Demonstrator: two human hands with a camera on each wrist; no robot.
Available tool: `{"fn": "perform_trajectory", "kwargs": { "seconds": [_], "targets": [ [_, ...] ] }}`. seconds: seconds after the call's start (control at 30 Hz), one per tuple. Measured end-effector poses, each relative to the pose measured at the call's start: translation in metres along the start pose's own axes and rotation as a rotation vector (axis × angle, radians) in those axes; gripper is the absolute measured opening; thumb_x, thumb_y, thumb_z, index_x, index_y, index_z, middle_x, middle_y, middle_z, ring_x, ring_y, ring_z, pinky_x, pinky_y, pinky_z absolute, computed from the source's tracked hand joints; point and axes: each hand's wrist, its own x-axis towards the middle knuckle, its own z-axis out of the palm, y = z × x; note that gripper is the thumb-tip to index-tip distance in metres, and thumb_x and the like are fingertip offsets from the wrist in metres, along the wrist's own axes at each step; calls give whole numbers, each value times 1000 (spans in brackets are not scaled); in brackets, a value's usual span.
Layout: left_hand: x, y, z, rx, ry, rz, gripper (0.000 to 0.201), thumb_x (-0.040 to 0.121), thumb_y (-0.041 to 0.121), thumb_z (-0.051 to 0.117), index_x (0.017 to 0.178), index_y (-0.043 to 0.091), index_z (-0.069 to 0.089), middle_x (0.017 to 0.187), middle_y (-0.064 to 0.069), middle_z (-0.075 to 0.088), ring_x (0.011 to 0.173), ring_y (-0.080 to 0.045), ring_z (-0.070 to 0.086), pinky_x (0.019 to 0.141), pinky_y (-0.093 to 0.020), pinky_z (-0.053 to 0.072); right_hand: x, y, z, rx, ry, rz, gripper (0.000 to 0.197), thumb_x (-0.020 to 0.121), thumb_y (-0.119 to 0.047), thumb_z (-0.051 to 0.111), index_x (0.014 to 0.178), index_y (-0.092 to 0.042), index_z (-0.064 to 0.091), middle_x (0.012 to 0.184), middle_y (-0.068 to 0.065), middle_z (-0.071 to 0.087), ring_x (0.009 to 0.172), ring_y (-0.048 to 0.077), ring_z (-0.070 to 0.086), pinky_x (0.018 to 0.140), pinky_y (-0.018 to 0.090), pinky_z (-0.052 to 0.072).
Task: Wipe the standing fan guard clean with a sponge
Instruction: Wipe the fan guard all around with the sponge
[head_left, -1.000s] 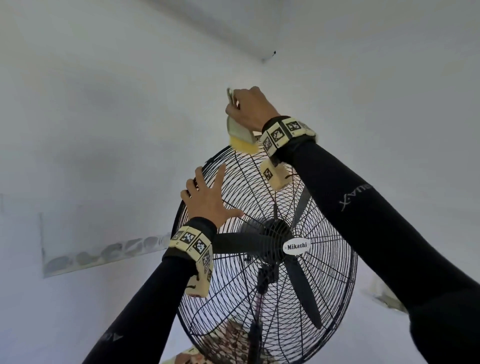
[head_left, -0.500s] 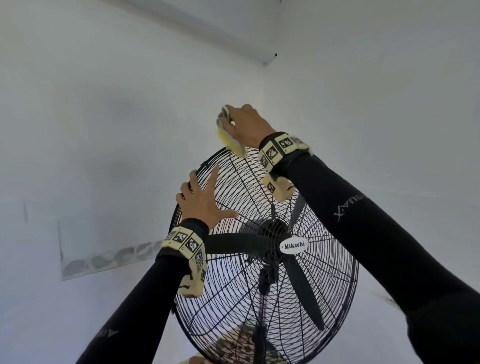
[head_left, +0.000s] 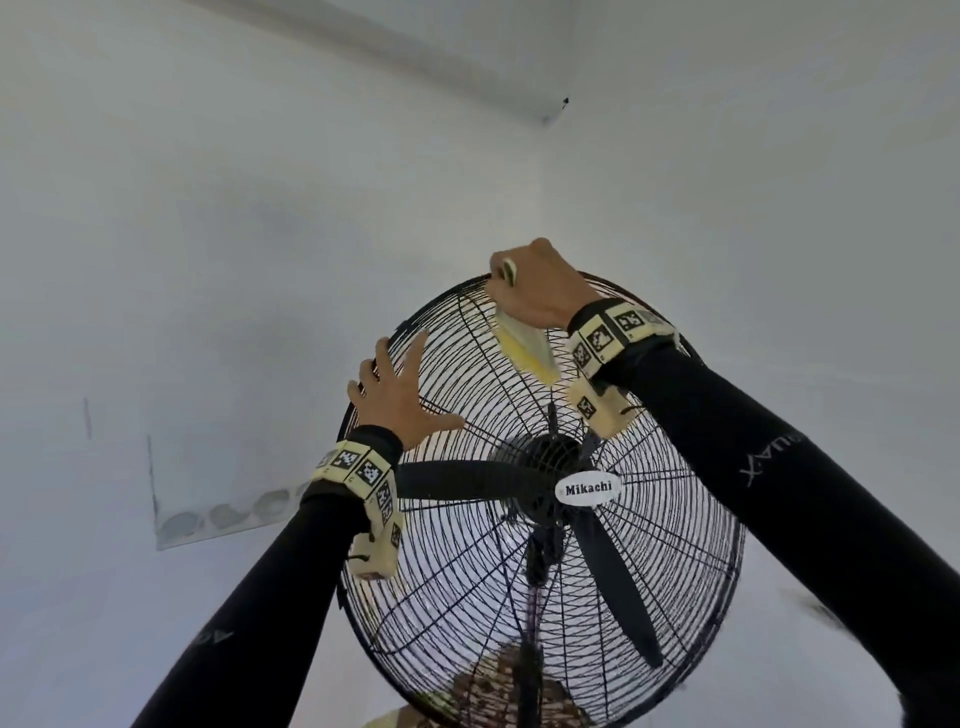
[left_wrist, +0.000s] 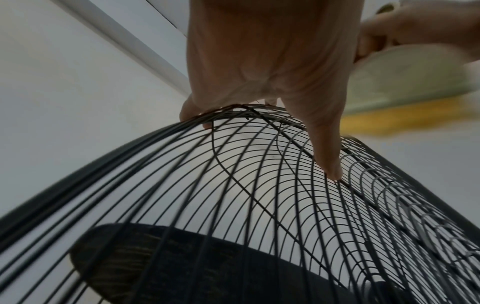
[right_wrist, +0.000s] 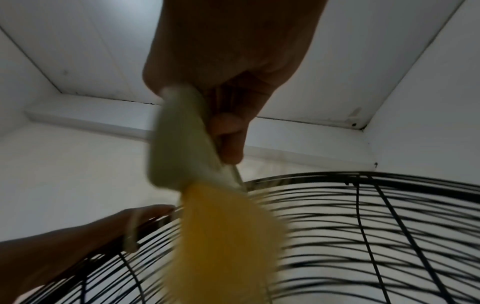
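A black wire fan guard (head_left: 675, 519) fills the lower middle of the head view, tilted up, with a white Mikachi badge (head_left: 588, 488) at its hub. My right hand (head_left: 540, 291) grips a yellow sponge with a pale green backing (head_left: 524, 345) and holds it against the wires near the guard's top rim. In the right wrist view the sponge (right_wrist: 223, 236) is blurred over the wires (right_wrist: 363, 226). My left hand (head_left: 397, 400) lies flat with spread fingers on the guard's upper left rim; its thumb (left_wrist: 324, 148) rests on the wires (left_wrist: 233, 195).
White walls and a ceiling corner (head_left: 553, 114) lie behind the fan. Black blades (head_left: 618, 582) and the motor hub sit inside the guard. A pale strip with round shapes (head_left: 228, 517) runs along the left wall. The fan's pole (head_left: 527, 686) drops below.
My right hand has brought the sponge down from above the rim onto the guard's upper wires. The left hand has stayed on the rim. The head view has tilted, so the fan sits lower.
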Motion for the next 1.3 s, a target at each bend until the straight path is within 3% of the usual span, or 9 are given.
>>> {"fn": "perform_trajectory", "kwargs": {
  "seconds": [0.07, 0.17, 0.27, 0.43, 0.6, 0.8, 1.0, 1.17, 1.3],
  "targets": [
    [2, -5, 1, -6, 2, 1, 132, 65, 83, 72, 159, 42, -10, 167, -17, 0, 148, -45, 20, 117, -64, 25, -8, 9, 2, 38, 33, -11, 19, 96, -28, 51, 86, -16, 61, 71, 5, 59, 71, 17, 50, 66, 30, 41],
    [5, -10, 4, -34, 5, 0, 134, 62, 83, 74, 160, 44, -9, 168, -16, 1, 148, -45, 19, 117, -66, 24, -21, 18, 5, 313, 239, -69, 30, 106, -27, 50, 125, -15, 69, 84, -5, 70, 70, -10, 61, 64, 7, 45],
    [8, -10, 5, -39, 2, -10, 135, 61, 83, 75, 160, 42, -7, 168, -15, 0, 151, -44, 16, 117, -67, 22, -24, 28, 14, 364, 189, -151, 39, 107, -34, 50, 142, -20, 60, 129, 3, 70, 103, 4, 67, 90, 15, 53],
    [6, -5, 1, -67, 11, -22, 133, 62, 74, 82, 161, 41, -2, 169, -15, 2, 152, -42, 15, 119, -66, 22, -23, 36, 15, 130, 36, -167, 28, 98, -24, 54, 97, -9, 77, 78, 6, 73, 62, 13, 58, 66, 33, 48],
    [-1, -3, -4, -69, 29, -26, 133, 61, 70, 85, 160, 45, -1, 168, -16, 6, 150, -43, 21, 117, -65, 25, -36, 39, 23, 322, 168, -247, 41, 107, -37, 47, 143, -22, 58, 132, 4, 68, 106, 11, 67, 97, 25, 51],
    [1, 1, -6, -60, 19, -57, 135, 59, 70, 86, 160, 44, 0, 169, -14, 7, 150, -42, 22, 117, -63, 29, -40, 45, 30, 187, 30, -185, 47, 83, -46, 35, 71, -11, 65, 56, 2, 59, 48, 15, 47, 57, 33, 48],
    [0, 0, -6, -81, 36, -55, 134, 60, 64, 89, 160, 45, 2, 169, -16, 7, 150, -43, 21, 118, -63, 29, -63, 57, 34, 347, 176, -231, 39, 105, -37, 48, 135, -19, 66, 105, -5, 75, 72, -2, 63, 67, 12, 49],
    [2, 0, -4, -96, 41, -54, 133, 59, 64, 90, 160, 44, 5, 169, -13, 9, 150, -43, 23, 117, -63, 31, -81, 69, 47, 225, 51, -211, 34, 94, -22, 53, 69, -4, 68, 52, 8, 57, 42, 16, 38, 44, 41, 38],
    [3, -3, -3, -104, 54, -35, 132, 59, 65, 89, 160, 44, 7, 168, -11, 11, 148, -42, 25, 115, -64, 33, -86, 72, 43, 285, 276, -224, 34, 97, -26, 48, 105, -9, 77, 74, 6, 74, 54, 14, 57, 52, 23, 43]
  ]
}}
